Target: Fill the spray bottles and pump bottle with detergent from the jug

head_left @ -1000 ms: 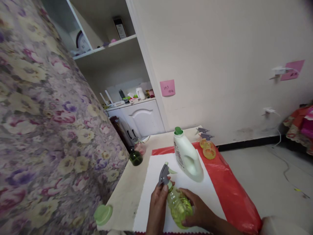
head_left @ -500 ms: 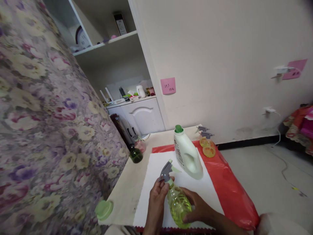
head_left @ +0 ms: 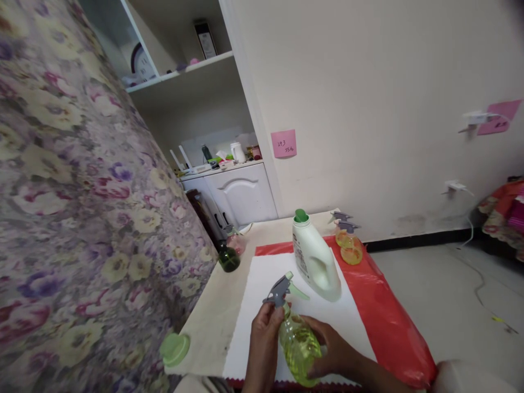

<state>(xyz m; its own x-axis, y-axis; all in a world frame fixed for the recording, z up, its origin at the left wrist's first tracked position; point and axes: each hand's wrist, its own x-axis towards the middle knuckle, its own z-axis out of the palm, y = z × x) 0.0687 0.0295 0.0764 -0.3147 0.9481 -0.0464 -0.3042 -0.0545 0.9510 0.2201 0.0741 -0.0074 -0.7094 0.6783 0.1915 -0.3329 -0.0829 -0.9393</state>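
A small clear spray bottle (head_left: pixel 300 349) with yellow-green liquid and a grey trigger head (head_left: pixel 281 291) stands over the white sheet (head_left: pixel 262 284). My right hand (head_left: pixel 333 352) wraps round its body. My left hand (head_left: pixel 262 330) pinches the neck collar just under the trigger head. A white detergent jug (head_left: pixel 316 259) with a green cap stands just beyond the bottle on the sheet.
Red plastic (head_left: pixel 385 316) lies under the sheet on the beige table (head_left: pixel 213 322). Two yellow spray bottles (head_left: pixel 347 244) stand at the far right, a dark green bottle (head_left: pixel 228 259) and a pink one at the far left. A green lid (head_left: pixel 175 348) lies at the near left corner. A floral curtain (head_left: pixel 82 218) hangs at left.
The trigger head has turned so its nozzle points more to the right, with my left hand's fingers shifting at the collar. The bottle stays in my right hand.
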